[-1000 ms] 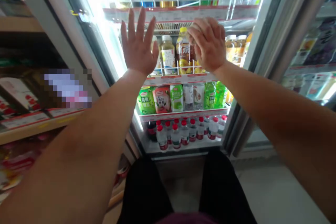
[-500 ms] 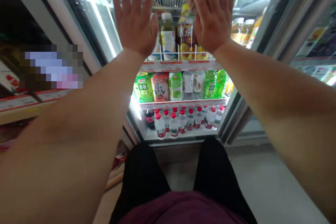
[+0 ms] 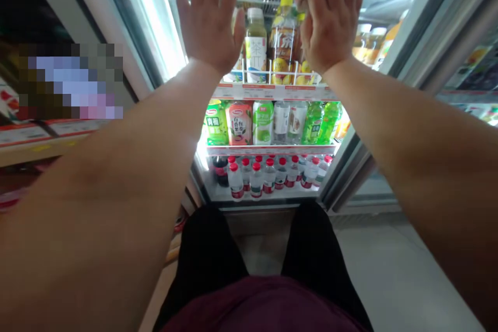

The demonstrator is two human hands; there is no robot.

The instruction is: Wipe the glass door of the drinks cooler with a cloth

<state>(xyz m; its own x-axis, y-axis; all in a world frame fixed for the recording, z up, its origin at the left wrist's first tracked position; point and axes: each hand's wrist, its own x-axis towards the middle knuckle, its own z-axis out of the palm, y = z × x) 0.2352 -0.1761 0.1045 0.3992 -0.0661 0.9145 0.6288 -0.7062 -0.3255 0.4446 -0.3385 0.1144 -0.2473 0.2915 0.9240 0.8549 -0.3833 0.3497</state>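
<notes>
Both hands are raised before the open cooler (image 3: 418,15). The left hand (image 3: 208,15) is held flat, fingers spread and released, nothing in it, just left of the green-tea bottle (image 3: 256,41) on the upper rack (image 3: 272,91). The right hand (image 3: 330,15) is seen from the back, fingers curled loosely over something pale at its fingertips; what is grasped cannot be told, and the amber bottle (image 3: 283,36) stands just left of it.

Compared with a second ago, both hands have been lifted higher in the view and brought nearer the top of the rack, while the view has tilted down, so more of the dark trousers (image 3: 218,254) is seen. The bottles on the rack are unmoved. It may be judged that nothing has been taken out yet.
</notes>
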